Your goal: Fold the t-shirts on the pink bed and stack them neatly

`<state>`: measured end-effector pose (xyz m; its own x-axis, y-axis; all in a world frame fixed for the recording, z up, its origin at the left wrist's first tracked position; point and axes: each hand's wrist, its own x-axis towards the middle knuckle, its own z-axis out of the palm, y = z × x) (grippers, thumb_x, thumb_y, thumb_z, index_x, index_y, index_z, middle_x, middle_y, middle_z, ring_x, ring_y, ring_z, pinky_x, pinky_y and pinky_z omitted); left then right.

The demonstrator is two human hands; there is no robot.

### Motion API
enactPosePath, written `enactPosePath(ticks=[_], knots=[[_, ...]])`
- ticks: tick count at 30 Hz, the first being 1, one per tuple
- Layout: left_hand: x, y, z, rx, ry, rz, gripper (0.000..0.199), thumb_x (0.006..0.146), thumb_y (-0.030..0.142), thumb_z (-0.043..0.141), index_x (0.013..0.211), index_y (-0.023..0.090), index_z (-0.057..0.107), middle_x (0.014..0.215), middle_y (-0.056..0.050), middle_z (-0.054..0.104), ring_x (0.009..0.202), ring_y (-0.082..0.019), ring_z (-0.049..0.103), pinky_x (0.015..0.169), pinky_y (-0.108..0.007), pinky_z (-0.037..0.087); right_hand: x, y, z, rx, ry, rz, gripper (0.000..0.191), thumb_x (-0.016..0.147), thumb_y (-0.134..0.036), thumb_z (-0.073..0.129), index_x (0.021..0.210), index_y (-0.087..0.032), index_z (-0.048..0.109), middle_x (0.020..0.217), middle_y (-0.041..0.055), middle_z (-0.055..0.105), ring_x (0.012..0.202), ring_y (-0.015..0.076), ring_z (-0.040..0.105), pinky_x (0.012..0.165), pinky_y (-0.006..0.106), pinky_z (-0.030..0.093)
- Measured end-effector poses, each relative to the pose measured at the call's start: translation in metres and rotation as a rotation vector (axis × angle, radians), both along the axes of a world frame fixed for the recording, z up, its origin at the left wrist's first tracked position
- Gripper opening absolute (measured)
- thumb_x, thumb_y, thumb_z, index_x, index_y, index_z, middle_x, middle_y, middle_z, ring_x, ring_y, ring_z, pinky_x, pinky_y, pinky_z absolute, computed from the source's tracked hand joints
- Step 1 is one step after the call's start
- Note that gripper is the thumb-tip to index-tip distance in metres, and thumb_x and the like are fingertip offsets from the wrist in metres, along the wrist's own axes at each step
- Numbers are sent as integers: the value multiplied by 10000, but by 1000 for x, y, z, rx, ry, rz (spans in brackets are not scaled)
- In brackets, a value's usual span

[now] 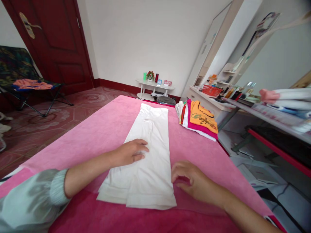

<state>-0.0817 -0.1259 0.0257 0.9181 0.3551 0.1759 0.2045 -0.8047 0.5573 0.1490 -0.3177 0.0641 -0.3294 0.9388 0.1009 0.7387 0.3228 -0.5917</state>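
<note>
Broadly, a pink cover (104, 126) extends before me. White trousers (155, 174) lie lengthwise at its middle, hems near. Folded clothes (202, 121) are stacked far right. The left hand (131, 152) rests loosely spread on the trousers; the right hand (187, 179) is half-curled at their right edge; I cannot tell whether it grips fabric.
</note>
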Motion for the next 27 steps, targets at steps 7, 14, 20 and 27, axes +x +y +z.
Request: enactPosePath(ticks=[7, 14, 20, 27], knots=[[-27, 17, 1, -91, -15, -46, 318, 899, 216, 442, 1155, 279, 620, 1315, -29, 536, 1210, -169, 493, 1032, -294, 363, -16, -28, 4, -62, -52, 60, 128, 817, -129, 565, 765, -240, 602, 812, -8, 625, 842, 144, 558, 773, 288, 416], [-83, 24, 15, -151, 171, -24, 341, 823, 189, 539, 1086, 368, 663, 1414, 41, 428, 1286, -215, 408, 1054, -361, 354, 5, -22, -4, 36, -110, 28, 380, 822, -195, 560, 1170, -349, 565, 1324, 47, 498, 1262, 197, 419, 1032, 380, 380], [-86, 9, 13, -81, 118, -70, 171, 838, 308, 593, 931, 347, 731, 1378, 22, 480, 1312, -228, 370, 1108, -395, 276, 1, -12, -26, 228, -115, 103, 308, 871, -195, 501, 1134, -336, 578, 1236, 47, 597, 1211, 177, 495, 1084, 403, 329], [-80, -15, 43, -173, -17, -206, 231, 909, 263, 488, 944, 248, 716, 1041, -54, 698, 1105, -212, 574, 990, -359, 425, -16, -20, 11, 108, -26, -38, 232, 905, -294, 469, 1080, -278, 620, 1026, 30, 674, 981, 150, 611, 881, 249, 474]])
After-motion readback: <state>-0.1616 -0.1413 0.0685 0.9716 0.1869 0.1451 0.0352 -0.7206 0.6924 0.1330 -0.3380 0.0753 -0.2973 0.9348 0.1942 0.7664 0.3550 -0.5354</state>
